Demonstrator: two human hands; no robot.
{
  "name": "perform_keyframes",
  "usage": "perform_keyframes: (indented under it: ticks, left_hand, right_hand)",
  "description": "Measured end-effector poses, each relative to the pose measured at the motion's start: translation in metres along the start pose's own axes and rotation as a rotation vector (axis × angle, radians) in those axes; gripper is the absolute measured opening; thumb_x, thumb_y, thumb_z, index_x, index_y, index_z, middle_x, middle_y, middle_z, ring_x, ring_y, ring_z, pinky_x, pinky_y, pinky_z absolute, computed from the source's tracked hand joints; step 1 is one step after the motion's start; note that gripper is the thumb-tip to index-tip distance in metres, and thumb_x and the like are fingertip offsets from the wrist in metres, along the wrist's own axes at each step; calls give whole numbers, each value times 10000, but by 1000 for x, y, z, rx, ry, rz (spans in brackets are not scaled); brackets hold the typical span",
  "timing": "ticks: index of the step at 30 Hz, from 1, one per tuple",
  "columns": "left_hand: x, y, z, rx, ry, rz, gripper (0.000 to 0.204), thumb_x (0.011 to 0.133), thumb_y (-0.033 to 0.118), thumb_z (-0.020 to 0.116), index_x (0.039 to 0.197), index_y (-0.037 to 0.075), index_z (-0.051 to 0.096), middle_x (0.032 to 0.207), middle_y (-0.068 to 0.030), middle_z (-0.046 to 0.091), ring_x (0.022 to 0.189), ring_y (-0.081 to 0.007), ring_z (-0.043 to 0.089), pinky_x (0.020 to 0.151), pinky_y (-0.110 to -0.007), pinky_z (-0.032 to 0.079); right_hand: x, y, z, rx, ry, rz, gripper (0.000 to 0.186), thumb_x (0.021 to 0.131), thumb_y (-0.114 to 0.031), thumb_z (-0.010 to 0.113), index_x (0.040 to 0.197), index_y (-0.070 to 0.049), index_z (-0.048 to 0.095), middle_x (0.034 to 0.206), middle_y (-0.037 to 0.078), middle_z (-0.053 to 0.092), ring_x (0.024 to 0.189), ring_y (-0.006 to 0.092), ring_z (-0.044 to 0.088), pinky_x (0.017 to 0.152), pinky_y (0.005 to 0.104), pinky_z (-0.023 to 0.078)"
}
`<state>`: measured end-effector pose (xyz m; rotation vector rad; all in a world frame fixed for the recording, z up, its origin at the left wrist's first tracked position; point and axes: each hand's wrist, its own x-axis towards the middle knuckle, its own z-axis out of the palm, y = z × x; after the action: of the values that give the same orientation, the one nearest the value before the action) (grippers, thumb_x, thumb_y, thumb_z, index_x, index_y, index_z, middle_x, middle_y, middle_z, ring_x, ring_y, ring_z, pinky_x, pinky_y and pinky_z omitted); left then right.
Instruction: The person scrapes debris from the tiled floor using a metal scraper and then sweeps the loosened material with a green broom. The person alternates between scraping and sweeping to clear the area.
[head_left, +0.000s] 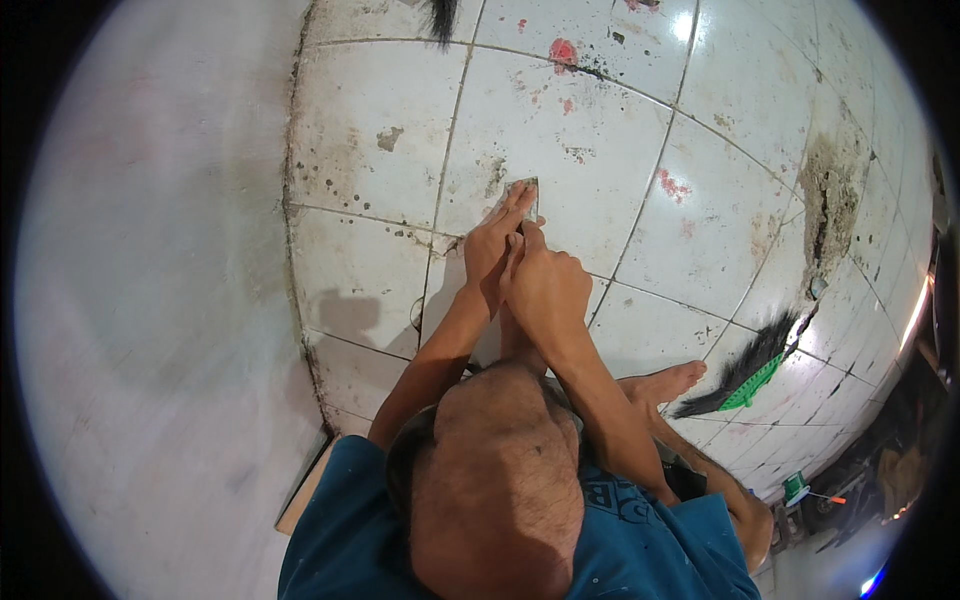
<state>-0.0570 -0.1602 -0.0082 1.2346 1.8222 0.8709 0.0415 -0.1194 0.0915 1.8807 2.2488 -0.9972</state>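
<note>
Both arms reach forward to the dirty white tiled floor (590,130). My right hand (548,285) is closed in a fist round the near end of a scraper; its handle is hidden in my grip. The flat grey blade of the scraper (532,197) shows past the fingers, lying low against a tile. My left hand (490,245) lies with its fingers stretched out along the blade's left side, pressing on it. The hands touch each other at the thumbs.
A broom head with black bristles and a green base (752,383) lies right of my bare foot (670,382). More black bristles (441,20) show at the top edge. A pale wall (150,300) rises at left. Assorted clutter (905,470) lines the lower right.
</note>
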Motion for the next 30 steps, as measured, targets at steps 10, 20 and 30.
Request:
perform_keyframes:
  ticks: [10,20,30]
  left_hand:
    - [-8,6,3,23,32,71,512,1067,302,609,1560,161,619,1557,-193,617,1357,-397,659,1020,-442,605]
    - [27,26,17,157,-132,83,560,1009,185,593,1562,269,606,1594,-71,606,1337,-312,678,1027,-425,604]
    - [35,30,20,184,-228,34,524,1012,146,616,1526,245,638,1564,-80,629,1209,-355,736,977,-439,618]
  right_hand:
    - [-11,10,6,5,9,26,363,1080,-337,563,1294,-100,737,797,250,764,754,458,770,678,591,597]
    - [10,23,-30,378,10,277,416,1104,-308,541,1284,2,752,1079,309,768,1032,510,744,922,549,586]
    - [12,36,-24,458,124,237,393,1091,-353,523,1205,-50,746,987,308,765,933,540,731,834,603,579]
